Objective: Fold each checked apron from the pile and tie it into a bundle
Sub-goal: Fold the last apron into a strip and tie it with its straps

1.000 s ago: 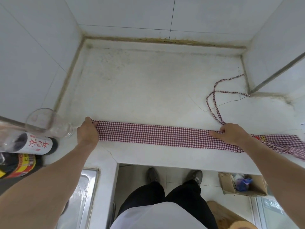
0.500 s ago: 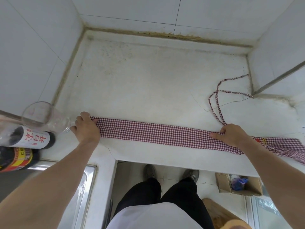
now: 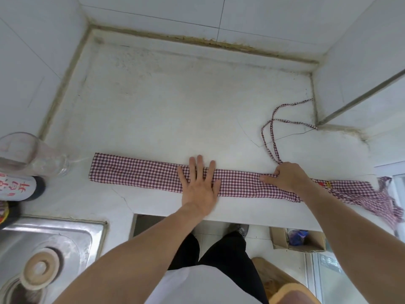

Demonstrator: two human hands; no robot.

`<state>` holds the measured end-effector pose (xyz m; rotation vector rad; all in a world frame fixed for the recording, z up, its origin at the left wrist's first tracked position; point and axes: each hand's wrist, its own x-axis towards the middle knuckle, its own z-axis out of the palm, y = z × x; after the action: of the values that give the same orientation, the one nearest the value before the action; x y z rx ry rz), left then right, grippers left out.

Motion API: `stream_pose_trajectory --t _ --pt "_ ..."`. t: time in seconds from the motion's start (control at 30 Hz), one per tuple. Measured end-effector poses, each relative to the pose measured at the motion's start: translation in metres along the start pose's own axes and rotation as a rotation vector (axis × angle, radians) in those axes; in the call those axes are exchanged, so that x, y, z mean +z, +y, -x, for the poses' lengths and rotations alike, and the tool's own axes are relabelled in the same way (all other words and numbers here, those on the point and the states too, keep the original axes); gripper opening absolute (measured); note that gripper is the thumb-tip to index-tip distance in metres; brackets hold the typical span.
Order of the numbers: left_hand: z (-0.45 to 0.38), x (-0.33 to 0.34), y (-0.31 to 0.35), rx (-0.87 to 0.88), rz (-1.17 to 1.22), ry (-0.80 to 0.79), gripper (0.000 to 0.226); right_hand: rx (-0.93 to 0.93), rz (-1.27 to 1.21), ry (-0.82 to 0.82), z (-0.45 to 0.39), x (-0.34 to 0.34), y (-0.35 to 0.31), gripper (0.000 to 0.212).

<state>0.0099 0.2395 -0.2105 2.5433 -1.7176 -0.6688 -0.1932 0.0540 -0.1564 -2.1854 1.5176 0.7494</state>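
Pressing flat on the middle of the strip, the left hand point(image 3: 198, 185) lies with fingers straight and spread — while the right hand point(image 3: 285, 179) pins the strip's right part, fingers curled onto the cloth just where the ties point(image 3: 270, 137) leave it. The checked apron point(image 3: 135, 171) is folded lengthwise into a long narrow band, lying across the tabletop point(image 3: 175, 110) near its front edge; its right end is not yet tidy, bunched and hanging off the corner. So the lengthwise folding looks done on this one, I'd say, and what's left is bringing the band in on itself and knotting those ties round it — they trail loose toward the back right corner, untouched. No pile of further aprons shows from here, so how many remain I can't tell.

Round about: a pale, stained, cracked worktop set in a white-tiled alcove with grimy joints. A clear glass point(image 3: 28, 154) lies tipped at the left beside bottles point(image 3: 17, 185), a steel sink point(image 3: 50, 249) below them, and a cardboard box point(image 3: 298, 240) on the floor.
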Motion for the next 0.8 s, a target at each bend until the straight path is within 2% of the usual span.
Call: stream_pose_trajectory --t 0.07,0.23,0.37,0.47,0.57,0.67,0.73,0.8 --pt "-0.002 0.005 -0.006 -0.013 -0.040 0.004 0.065 -0.031 0.018 0.045 0.001 0.001 0.002 0.073" --pt "-0.014 -0.013 -0.044 -0.078 -0.065 0.011 0.067 -0.136 -0.016 0.112 0.015 0.011 0.016 0.047" --pt "-0.020 -0.027 -0.089 -0.156 -0.091 0.023 0.069 -0.082 0.001 0.195 0.018 0.022 0.052 0.050" --pt "-0.021 -0.031 -0.102 -0.154 -0.104 -0.005 0.072 -0.024 -0.138 0.152 0.016 0.033 0.065 0.055" --pt "-0.023 -0.032 -0.093 -0.207 -0.099 -0.033 0.071 -0.005 -0.217 0.048 0.006 0.027 0.068 0.063" --pt "-0.022 -0.038 -0.064 -0.241 -0.115 0.041 0.068 -0.032 -0.213 -0.049 -0.001 0.015 0.071 0.063" --pt "-0.023 -0.041 -0.026 -0.173 -0.076 0.134 0.071 -0.060 -0.188 -0.083 -0.002 0.012 0.074 0.054" --pt "-0.025 -0.040 0.020 -0.038 0.026 0.243 0.065 -0.084 -0.176 -0.091 -0.002 0.011 0.074 0.046"
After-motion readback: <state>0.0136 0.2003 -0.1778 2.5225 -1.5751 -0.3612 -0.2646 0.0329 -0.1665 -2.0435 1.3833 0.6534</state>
